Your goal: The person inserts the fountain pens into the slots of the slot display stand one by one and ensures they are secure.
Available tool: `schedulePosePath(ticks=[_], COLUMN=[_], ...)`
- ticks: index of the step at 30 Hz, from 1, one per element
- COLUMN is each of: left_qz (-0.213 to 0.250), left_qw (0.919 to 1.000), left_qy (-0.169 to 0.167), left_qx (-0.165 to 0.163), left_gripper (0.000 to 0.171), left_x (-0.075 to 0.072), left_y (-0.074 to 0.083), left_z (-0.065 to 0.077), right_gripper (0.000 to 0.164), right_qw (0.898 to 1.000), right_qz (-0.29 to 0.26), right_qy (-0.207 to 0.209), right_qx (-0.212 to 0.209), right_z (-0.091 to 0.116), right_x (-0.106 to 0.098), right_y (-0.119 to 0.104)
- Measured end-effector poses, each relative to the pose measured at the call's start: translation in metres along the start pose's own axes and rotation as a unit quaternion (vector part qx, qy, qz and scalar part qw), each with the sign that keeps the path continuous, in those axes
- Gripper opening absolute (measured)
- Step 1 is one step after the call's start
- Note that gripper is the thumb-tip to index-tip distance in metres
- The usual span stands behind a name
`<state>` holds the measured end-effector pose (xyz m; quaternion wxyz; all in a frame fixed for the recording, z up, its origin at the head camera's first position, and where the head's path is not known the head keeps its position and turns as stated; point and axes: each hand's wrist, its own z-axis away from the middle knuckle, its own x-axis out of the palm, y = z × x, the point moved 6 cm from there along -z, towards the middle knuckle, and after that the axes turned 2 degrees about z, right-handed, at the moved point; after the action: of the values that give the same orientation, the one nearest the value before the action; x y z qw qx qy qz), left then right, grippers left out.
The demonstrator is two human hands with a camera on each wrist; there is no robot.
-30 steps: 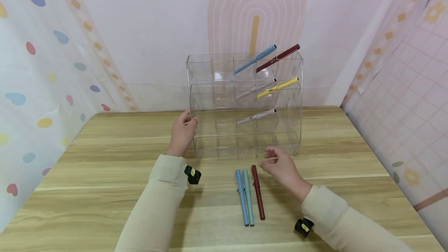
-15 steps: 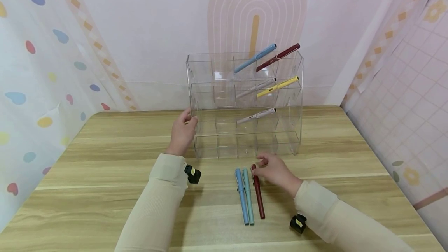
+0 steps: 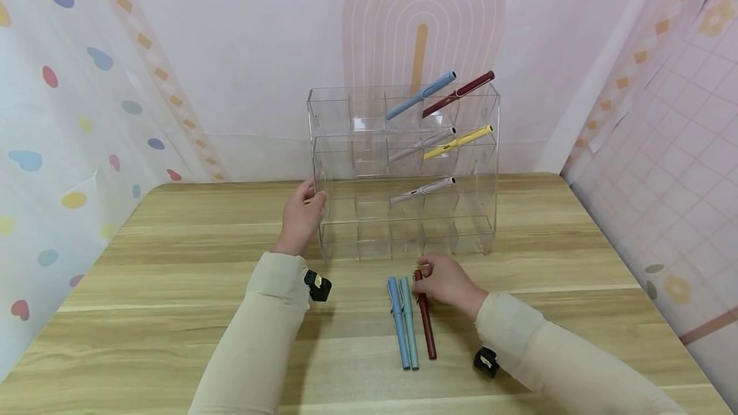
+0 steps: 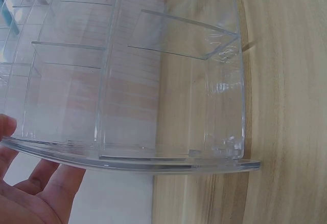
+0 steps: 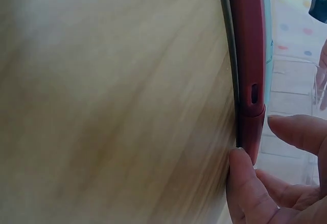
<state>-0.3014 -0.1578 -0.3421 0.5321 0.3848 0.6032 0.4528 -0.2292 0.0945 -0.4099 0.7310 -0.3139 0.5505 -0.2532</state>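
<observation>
My left hand grips the left side wall of a clear acrylic pen rack. In the left wrist view the thumb lies inside that wall and the fingers lie outside it. On the table in front, a dark red pen lies beside a light blue pen and a teal pen. My right hand pinches the far end of the dark red pen. Seen from the right wrist, the thumb and a fingertip are on opposite sides of the pen's end.
In the rack's tiers lean a blue pen, another dark red pen, a yellow pen and two pale grey-lilac pens, one lower down. The wooden table reaches a patterned cloth backdrop.
My right hand has moved left and slightly toward me, onto the end of the dark red pen, and its fingers have closed there. The left hand and rack stay put.
</observation>
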Motion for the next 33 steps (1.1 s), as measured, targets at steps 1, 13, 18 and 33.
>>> schedulePosePath(ticks=[1, 13, 18, 33], left_qz=[0.0, -0.001, 0.001, -0.003], left_qw=[1.0, 1.0, 1.0, 0.9999], left_qy=[0.001, -0.006, -0.008, -0.002], left_qx=[0.0, -0.001, -0.004, 0.01], left_gripper=[0.047, 0.049, 0.049, 0.048], left_x=[0.0, 0.0, 0.0, 0.0], left_y=[0.0, 0.002, 0.001, 0.001], left_z=[0.0, 0.002, 0.001, 0.0], right_gripper=[0.052, 0.047, 0.031, 0.014], right_qw=[1.0, 0.996, 0.996, 1.0], right_qz=[0.005, 0.084, 0.089, 0.001], right_qy=[-0.001, -0.01, -0.011, -0.016], right_qx=[-0.002, -0.017, -0.017, 0.016], right_z=[-0.001, -0.006, -0.005, -0.011], right_x=[0.001, 0.006, 0.006, 0.003], right_y=[0.0, -0.006, -0.007, 0.004])
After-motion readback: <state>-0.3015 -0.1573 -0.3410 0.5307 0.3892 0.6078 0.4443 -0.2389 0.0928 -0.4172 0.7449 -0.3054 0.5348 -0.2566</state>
